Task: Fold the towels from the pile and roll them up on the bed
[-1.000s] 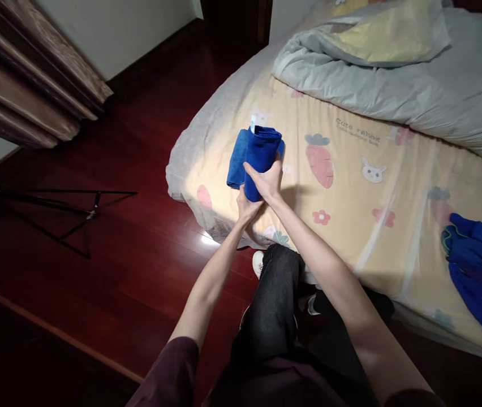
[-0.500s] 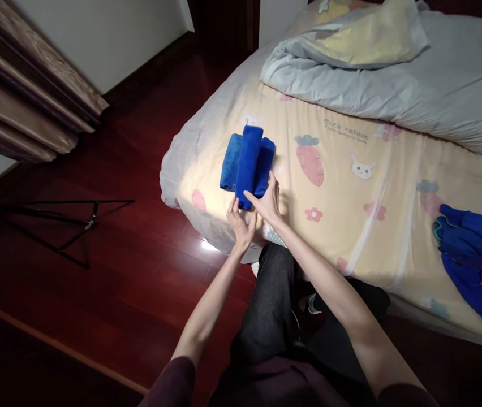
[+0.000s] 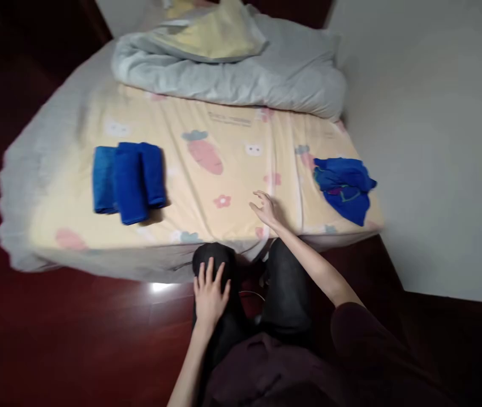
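Observation:
My left hand (image 3: 210, 294) lies with fingers spread on my left knee, holding nothing. Over the bed, my right hand (image 3: 265, 210) is open and empty, its fingers apart and slightly curled. To the left on the sheet rest folded blue cloths in a pile: a bright blue roll (image 3: 129, 183) on top, a lighter blue one (image 3: 104, 180) on its left and another blue one (image 3: 153, 175) on its right. A crumpled blue garment (image 3: 345, 186) with green edging lies at the right end of the bed, beyond my right hand.
The bed has a pale yellow sheet (image 3: 241, 169) printed with carrots and rabbits. A grey quilt (image 3: 224, 85) is bunched along the far side, with a yellow part folded over it. A white wall (image 3: 431, 158) stands at the right; dark red floor (image 3: 75, 339) spreads on the left.
Both hands have left the blue roll, which stays on the pile. My left hand has come back to my knee; my right hand has moved right. The view has turned right.

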The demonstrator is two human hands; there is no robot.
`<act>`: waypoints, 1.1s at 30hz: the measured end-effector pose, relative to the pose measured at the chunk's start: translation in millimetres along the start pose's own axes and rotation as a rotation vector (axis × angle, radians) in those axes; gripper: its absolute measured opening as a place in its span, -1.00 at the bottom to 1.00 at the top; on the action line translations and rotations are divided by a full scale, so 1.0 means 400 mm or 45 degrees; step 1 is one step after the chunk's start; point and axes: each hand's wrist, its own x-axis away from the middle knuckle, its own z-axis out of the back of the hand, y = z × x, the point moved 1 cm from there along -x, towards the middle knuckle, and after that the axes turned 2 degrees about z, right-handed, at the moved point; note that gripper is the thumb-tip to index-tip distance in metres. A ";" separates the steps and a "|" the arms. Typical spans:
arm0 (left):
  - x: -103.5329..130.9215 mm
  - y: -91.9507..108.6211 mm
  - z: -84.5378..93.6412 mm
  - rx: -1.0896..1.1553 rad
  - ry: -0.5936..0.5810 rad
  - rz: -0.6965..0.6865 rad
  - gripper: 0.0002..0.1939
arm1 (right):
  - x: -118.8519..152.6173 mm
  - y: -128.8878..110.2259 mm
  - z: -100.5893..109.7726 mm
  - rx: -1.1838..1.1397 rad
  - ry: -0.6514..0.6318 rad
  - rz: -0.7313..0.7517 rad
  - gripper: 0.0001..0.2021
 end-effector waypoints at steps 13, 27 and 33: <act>-0.040 0.114 -0.047 -0.440 0.009 -0.060 -0.42 | 0.044 0.365 0.872 0.744 0.577 -0.342 -0.64; -0.042 0.149 -0.057 -0.512 0.092 -0.067 -0.45 | -0.037 0.279 0.908 0.514 0.511 -0.053 -0.37; -0.064 0.149 -0.015 -0.143 0.038 0.029 -0.55 | 0.011 0.008 0.884 0.326 0.500 0.332 -0.37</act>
